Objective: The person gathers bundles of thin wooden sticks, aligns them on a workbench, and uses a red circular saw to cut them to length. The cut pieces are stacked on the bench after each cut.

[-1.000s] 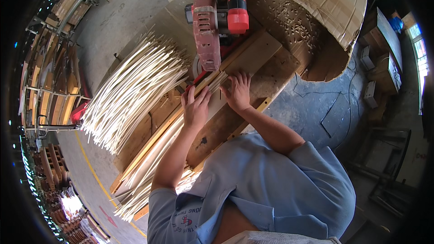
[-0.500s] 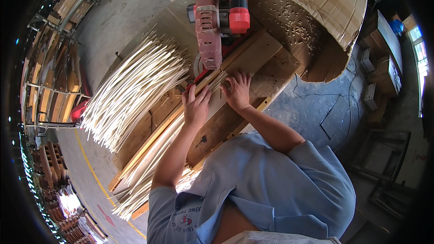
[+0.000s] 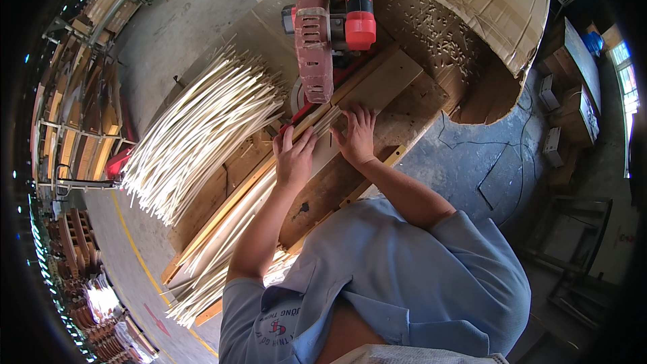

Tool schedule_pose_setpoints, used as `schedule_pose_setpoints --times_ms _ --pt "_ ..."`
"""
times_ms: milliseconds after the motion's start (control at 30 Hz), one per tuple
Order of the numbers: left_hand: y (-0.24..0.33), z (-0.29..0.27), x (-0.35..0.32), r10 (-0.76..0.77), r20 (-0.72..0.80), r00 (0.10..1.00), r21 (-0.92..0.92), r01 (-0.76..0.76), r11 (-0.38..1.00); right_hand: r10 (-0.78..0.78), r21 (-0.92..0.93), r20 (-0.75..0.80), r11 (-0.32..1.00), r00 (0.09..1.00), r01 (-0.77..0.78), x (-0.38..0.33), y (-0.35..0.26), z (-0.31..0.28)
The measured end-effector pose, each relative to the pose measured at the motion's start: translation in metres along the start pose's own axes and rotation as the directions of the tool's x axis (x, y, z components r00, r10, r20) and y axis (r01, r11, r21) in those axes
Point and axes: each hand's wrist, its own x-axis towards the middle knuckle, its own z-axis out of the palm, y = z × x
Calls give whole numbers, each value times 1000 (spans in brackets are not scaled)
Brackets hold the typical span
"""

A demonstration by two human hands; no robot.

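Note:
Thin pale wooden sticks lie in a narrow bundle along a wooden fence, under a red miter saw. My left hand rests on the sticks, its fingers stretched forward and slightly apart, pressing them toward the fence. To its right, my right hand lies over the flat board, fingers spread and thumb side by the sticks. The saw's guard hangs just beyond both hands; its blade is hidden. The sticks run back under my left forearm toward the lower left.
A large heap of pale sticks lies left of the saw. At the back right, an open cardboard box has short cut pieces inside. Racks of wood stand far left. A cable crosses the floor at right.

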Motion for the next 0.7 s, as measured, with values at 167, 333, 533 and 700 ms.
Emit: schedule_pose_setpoints --times_ms 167,333,533,700 --pt "0 0 0 -1 -5 1000 4 1 1000 -33 -11 20 999 999 33 0 -1 0" --pt "1 -2 1 2 -4 1000 2 -2 1000 -36 -11 8 999 999 36 0 0 0" --pt "0 -1 0 6 1 1000 12 -6 1000 36 -1 17 999 999 -36 3 -5 2" --pt "-1 1 1 16 -36 999 4 -16 1000 35 -15 7 999 999 -35 3 -6 3"
